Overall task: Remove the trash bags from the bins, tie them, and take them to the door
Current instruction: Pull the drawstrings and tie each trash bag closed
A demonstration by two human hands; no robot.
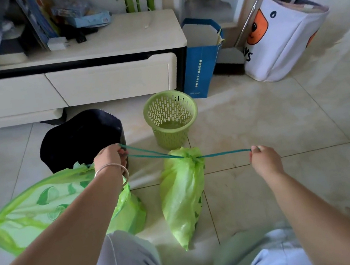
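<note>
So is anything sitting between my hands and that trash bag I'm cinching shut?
Nothing visible does. Both hands already hold its drawstring: the left hand pulls one side, the right hand the other, with the trash bag lying on the floor between them. The second bag lies off to the left.

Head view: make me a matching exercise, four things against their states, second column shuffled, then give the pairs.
Things:
1. Green mesh bin
2. Narrow green bag
3. Wide green bag
4. Dark bin

States:
A. mouth gathered shut by the drawstring
B. mouth gaping open on the floor
C. empty, no liner
D. partly hidden behind the left hand

Pairs: 1-C, 2-A, 3-B, 4-D
</note>
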